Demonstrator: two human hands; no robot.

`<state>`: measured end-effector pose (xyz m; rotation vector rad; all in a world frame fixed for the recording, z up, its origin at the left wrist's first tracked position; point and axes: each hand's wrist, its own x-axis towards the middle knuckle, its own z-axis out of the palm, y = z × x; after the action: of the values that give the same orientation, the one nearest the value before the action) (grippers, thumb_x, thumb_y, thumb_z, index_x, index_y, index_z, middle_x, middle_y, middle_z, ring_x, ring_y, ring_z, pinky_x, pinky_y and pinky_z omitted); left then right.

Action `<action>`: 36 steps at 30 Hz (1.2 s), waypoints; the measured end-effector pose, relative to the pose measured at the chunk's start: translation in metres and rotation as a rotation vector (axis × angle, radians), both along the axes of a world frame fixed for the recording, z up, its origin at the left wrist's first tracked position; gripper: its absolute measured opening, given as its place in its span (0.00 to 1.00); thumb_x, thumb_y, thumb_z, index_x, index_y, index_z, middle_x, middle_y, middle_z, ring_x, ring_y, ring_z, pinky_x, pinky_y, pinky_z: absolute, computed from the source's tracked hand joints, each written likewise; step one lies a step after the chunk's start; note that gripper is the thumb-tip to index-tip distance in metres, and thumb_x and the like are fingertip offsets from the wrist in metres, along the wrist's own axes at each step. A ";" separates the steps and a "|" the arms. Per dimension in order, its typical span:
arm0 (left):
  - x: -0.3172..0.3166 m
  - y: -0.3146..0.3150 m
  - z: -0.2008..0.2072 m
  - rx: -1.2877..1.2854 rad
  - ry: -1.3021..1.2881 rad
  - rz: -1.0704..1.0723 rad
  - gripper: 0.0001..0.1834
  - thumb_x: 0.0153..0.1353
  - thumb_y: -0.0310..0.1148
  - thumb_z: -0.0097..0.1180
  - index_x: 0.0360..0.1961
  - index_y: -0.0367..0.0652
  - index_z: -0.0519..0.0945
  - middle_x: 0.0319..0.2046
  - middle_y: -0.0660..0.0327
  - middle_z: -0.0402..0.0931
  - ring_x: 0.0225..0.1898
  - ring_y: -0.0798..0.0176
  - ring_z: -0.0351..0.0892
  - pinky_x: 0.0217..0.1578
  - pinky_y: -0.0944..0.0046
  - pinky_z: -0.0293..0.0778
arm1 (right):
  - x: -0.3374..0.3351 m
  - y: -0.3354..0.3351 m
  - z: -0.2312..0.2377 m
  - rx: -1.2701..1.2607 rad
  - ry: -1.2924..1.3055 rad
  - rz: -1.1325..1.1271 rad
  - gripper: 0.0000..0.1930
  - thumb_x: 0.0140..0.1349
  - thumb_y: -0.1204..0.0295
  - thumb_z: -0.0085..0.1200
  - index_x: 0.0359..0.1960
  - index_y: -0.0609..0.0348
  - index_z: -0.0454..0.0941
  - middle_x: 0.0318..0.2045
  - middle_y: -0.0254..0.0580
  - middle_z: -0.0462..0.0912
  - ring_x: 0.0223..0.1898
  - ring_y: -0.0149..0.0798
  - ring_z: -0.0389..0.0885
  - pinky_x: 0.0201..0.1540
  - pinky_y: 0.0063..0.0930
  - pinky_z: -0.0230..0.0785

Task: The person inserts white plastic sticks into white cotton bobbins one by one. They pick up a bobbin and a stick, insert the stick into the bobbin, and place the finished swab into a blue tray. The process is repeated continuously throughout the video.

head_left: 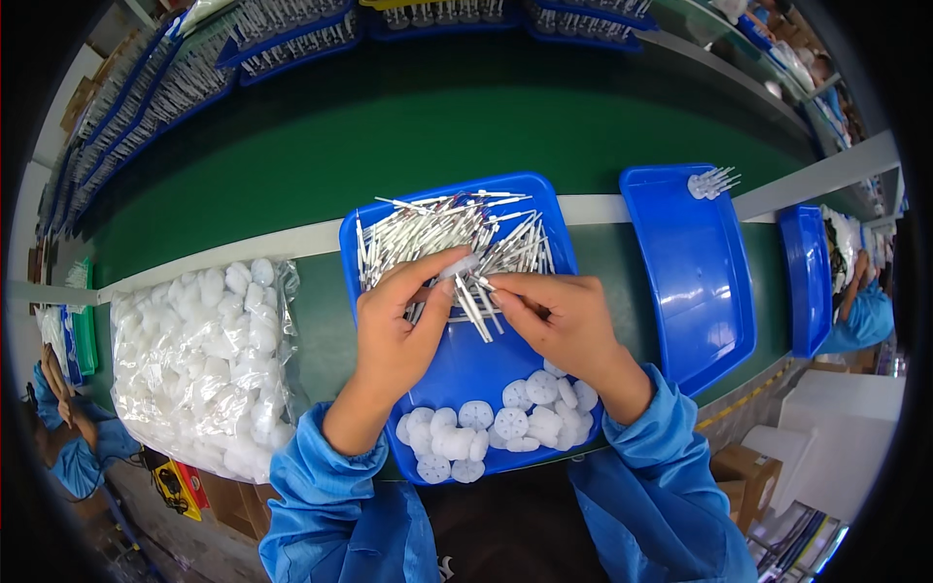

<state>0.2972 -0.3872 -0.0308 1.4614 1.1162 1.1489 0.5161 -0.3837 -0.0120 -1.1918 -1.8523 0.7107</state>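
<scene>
Over a blue tray (452, 374), my left hand (394, 321) pinches a white perforated plastic disc (460, 266) between thumb and fingers. Several thin white rods (475, 309) stick out of that disc toward me. My right hand (569, 316) has thumb and forefinger closed on a thin rod at the disc's right side; its fingers partly hide the rod. Behind both hands a heap of loose white and silver rods (418, 233) fills the far half of the tray. Loose white discs (510, 423) lie at the tray's near end.
A clear bag of white discs (199, 364) lies left of the tray. To the right, a second blue tray (695, 282) bears one disc with rods (712, 183) at its far end. Filled blue trays (437, 17) line the far side of the green surface (466, 126). Other people sit at both sides.
</scene>
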 end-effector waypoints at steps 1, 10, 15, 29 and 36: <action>0.001 0.000 0.000 -0.001 -0.024 -0.003 0.17 0.77 0.20 0.55 0.64 0.31 0.83 0.58 0.51 0.86 0.55 0.63 0.87 0.56 0.64 0.82 | 0.001 0.001 -0.002 0.012 0.004 -0.001 0.10 0.66 0.77 0.71 0.48 0.61 0.93 0.21 0.37 0.85 0.20 0.23 0.79 0.23 0.23 0.68; 0.008 0.000 -0.003 0.072 0.036 0.085 0.16 0.71 0.22 0.63 0.58 0.40 0.89 0.44 0.52 0.90 0.43 0.62 0.89 0.46 0.64 0.85 | 0.001 0.002 0.006 -0.107 -0.060 -0.063 0.08 0.65 0.69 0.71 0.45 0.52 0.92 0.28 0.40 0.90 0.25 0.37 0.89 0.28 0.30 0.79; 0.007 -0.002 0.013 0.174 0.303 0.087 0.19 0.66 0.19 0.65 0.57 0.41 0.89 0.44 0.52 0.90 0.42 0.54 0.90 0.47 0.60 0.84 | -0.002 0.004 0.000 0.055 -0.170 -0.089 0.06 0.64 0.66 0.72 0.40 0.49 0.89 0.20 0.35 0.85 0.20 0.38 0.85 0.25 0.33 0.76; 0.008 -0.006 0.016 0.271 0.318 0.116 0.20 0.64 0.18 0.66 0.57 0.38 0.90 0.35 0.49 0.89 0.33 0.55 0.88 0.38 0.61 0.82 | -0.009 -0.001 0.008 0.457 -0.484 -0.148 0.06 0.65 0.66 0.68 0.37 0.49 0.83 0.23 0.27 0.83 0.22 0.33 0.82 0.27 0.30 0.70; 0.008 -0.008 0.012 0.264 0.305 0.108 0.20 0.64 0.19 0.67 0.57 0.39 0.90 0.31 0.50 0.88 0.30 0.58 0.86 0.35 0.63 0.80 | -0.002 0.011 -0.004 0.517 -0.386 -0.007 0.08 0.62 0.69 0.67 0.40 0.53 0.85 0.28 0.32 0.85 0.29 0.35 0.85 0.34 0.31 0.74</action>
<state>0.3050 -0.3949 -0.0187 1.8469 1.3004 1.2105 0.5143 -0.3731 -0.0163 -1.0322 -2.1647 -0.0265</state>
